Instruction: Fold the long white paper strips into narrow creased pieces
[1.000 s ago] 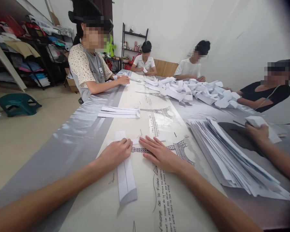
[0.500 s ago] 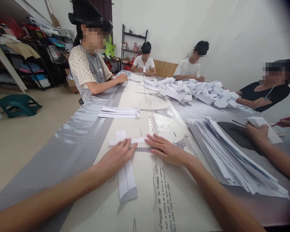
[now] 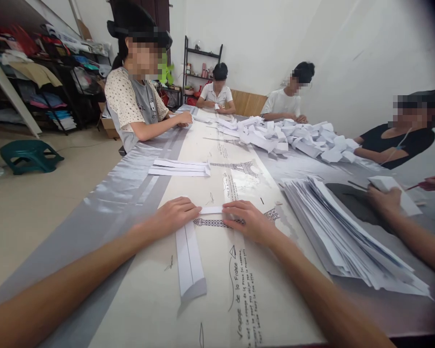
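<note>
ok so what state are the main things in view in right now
Crosswise paper strip, partly covered by both hands
Lengthwise paper strip, lined along its length, near end curled up
Farther paper strips, side by side
Paper stack, fanned, sheets overlapping
Folded paper pieces, heaped loosely
Left hand, over the crosswise paper strip, grip unclear
Right hand, open, touching the crosswise paper strip
Green stool, standing upright
</note>
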A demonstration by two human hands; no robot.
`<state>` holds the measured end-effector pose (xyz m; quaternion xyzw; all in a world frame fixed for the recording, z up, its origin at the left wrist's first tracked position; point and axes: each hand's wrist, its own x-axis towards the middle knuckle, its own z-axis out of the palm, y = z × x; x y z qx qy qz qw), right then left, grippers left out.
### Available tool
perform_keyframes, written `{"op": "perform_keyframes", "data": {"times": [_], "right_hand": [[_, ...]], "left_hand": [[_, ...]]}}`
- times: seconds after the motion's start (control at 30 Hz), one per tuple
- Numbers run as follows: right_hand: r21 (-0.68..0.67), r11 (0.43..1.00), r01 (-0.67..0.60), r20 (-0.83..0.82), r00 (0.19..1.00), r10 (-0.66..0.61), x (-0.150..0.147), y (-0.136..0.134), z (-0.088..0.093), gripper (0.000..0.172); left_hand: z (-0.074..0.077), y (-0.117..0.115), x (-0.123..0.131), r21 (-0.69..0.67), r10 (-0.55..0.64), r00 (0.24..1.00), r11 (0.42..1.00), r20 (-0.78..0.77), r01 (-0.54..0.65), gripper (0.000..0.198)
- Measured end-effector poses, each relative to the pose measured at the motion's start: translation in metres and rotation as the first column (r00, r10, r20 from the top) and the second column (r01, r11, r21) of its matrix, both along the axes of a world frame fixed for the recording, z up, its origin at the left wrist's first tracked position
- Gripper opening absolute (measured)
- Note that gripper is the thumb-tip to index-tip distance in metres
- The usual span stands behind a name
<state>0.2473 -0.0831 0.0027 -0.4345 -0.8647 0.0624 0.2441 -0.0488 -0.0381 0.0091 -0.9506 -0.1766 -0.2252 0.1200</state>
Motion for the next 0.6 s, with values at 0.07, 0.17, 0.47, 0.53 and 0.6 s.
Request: {"op": "perform_keyframes", "data": {"times": [0.07,0.17,0.47,0.53,0.6], "right_hand": [[0.001,0.999,-0.044,-0.005,0.999,0.044,-0.007,-0.003,0.003,0.027],[0.023,0.999,-0.043,-0.025,0.999,0.044,-0.015,-0.006,0.005,0.019],[0.092,0.996,-0.016,0.104,0.995,0.007,-0.023,-0.007,0.005,0.027],[0.099,0.995,-0.009,0.132,0.991,-0.004,-0.028,-0.008,0.008,0.025],[0.107,0.994,-0.01,0.16,0.987,-0.007,-0.034,-0.008,0.009,0.025]], "left_hand": [[-0.002,0.001,-0.002,0.003,-0.032,0.999,0.999,0.041,0.032,0.024],[-0.003,0.002,-0.002,-0.032,-0.025,0.994,0.999,0.104,0.028,0.024],[-0.002,-0.001,0.008,-0.068,-0.019,0.993,0.997,0.118,0.027,0.032],[-0.001,-0.001,0.008,-0.071,-0.016,0.992,0.997,0.123,0.025,0.032],[-0.002,-0.002,0.009,-0.075,-0.014,0.994,0.997,0.112,0.022,0.033]]}}
